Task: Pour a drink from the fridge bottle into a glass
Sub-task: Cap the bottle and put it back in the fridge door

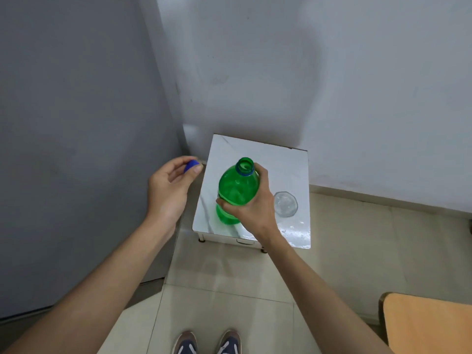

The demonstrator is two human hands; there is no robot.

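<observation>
A green plastic bottle (236,186) stands upright on a small white marble-topped table (278,159), its neck uncapped with a blue ring around it. My right hand (252,203) wraps around the bottle's body from the right. My left hand (169,186) hovers left of the table and pinches the blue cap (191,166) between thumb and fingertips. A clear empty glass (285,203) sits on the table just right of my right hand.
A grey fridge side (76,136) fills the left. White walls (306,72) meet in a corner behind the table. Beige floor tiles (229,277) lie below, with my shoes (208,343) at the bottom. An orange-topped piece of furniture (429,325) sits at the lower right.
</observation>
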